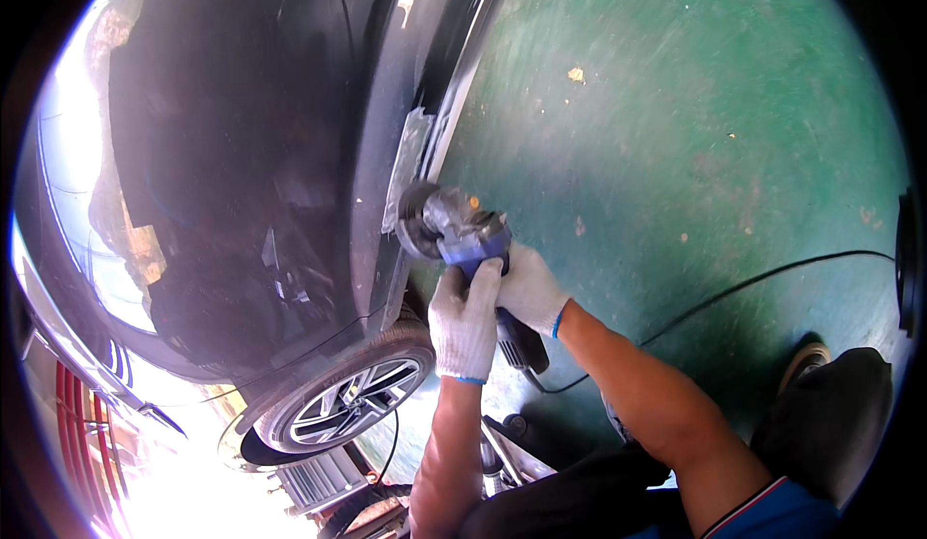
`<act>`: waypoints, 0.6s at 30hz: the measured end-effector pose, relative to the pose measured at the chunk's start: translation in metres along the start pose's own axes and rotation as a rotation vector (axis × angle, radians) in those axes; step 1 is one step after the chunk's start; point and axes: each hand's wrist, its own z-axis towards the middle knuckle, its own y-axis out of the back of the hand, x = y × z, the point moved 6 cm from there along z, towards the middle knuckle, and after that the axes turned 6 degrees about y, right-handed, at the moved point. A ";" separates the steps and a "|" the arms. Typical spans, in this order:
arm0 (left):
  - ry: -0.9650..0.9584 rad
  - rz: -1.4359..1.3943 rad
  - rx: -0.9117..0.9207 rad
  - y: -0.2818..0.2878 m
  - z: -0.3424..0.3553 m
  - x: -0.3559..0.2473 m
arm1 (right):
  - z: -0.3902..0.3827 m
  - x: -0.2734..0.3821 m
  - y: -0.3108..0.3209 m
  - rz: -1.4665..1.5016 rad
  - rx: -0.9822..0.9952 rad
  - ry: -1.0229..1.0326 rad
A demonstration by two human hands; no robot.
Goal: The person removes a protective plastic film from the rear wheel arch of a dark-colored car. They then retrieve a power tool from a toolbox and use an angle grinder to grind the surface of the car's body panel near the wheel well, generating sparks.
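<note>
A blue and grey angle grinder (475,241) is held between my two hands, its dark disc (418,220) up against the lower edge of a dark car body (241,133). My left hand (463,322), in a white knit glove, is closed on the near side of the tool's body. Wrapped round its other side is my right hand (531,288), gloved the same way. Beside the disc runs a scuffed, bare greyish patch (410,157) on the car's sill. The grinder's black rear end sticks out below my hands.
A black power cord (715,297) trails from the grinder across the green floor (676,133) to the right. The car's wheel (348,399) stands at lower left, with a grey slatted case (328,481) near it. My shoe (806,360) rests at lower right.
</note>
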 end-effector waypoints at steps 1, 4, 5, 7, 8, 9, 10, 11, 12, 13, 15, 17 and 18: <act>-0.022 0.004 0.014 -0.004 0.002 -0.008 | 0.001 0.003 0.001 0.013 0.007 0.013; 0.002 -0.025 0.010 -0.001 -0.005 -0.006 | 0.000 0.010 -0.001 -0.046 0.048 0.043; 0.016 -0.009 -0.003 0.004 -0.007 0.000 | -0.004 0.009 -0.005 -0.131 0.065 0.044; 0.021 -0.056 -0.027 0.006 -0.007 0.007 | -0.005 0.007 -0.007 -0.169 0.049 0.045; 0.021 -0.042 -0.018 0.006 -0.006 0.005 | -0.004 0.004 -0.006 -0.123 0.016 0.046; 0.021 -0.029 -0.009 0.005 -0.005 0.003 | -0.004 0.002 -0.005 -0.078 -0.016 0.046; -0.009 0.026 -0.006 0.003 0.000 -0.001 | 0.000 0.005 0.000 -0.139 -0.011 0.058; -0.032 0.062 -0.005 -0.001 0.001 -0.012 | 0.002 0.007 0.000 -0.097 -0.005 0.048; -0.040 0.055 -0.003 -0.001 0.000 -0.013 | 0.003 0.009 0.000 -0.055 0.001 0.038; -0.059 0.051 0.000 -0.002 0.002 -0.016 | 0.005 0.014 0.000 -0.011 0.006 0.038; -0.003 0.018 -0.026 0.005 -0.006 -0.005 | -0.001 0.009 -0.004 -0.115 0.045 0.038; 0.034 -0.028 -0.037 0.011 -0.010 0.006 | -0.005 0.005 -0.011 -0.229 0.110 0.009; 0.046 -0.060 -0.038 0.012 -0.011 0.011 | -0.006 0.004 -0.013 -0.232 0.131 -0.029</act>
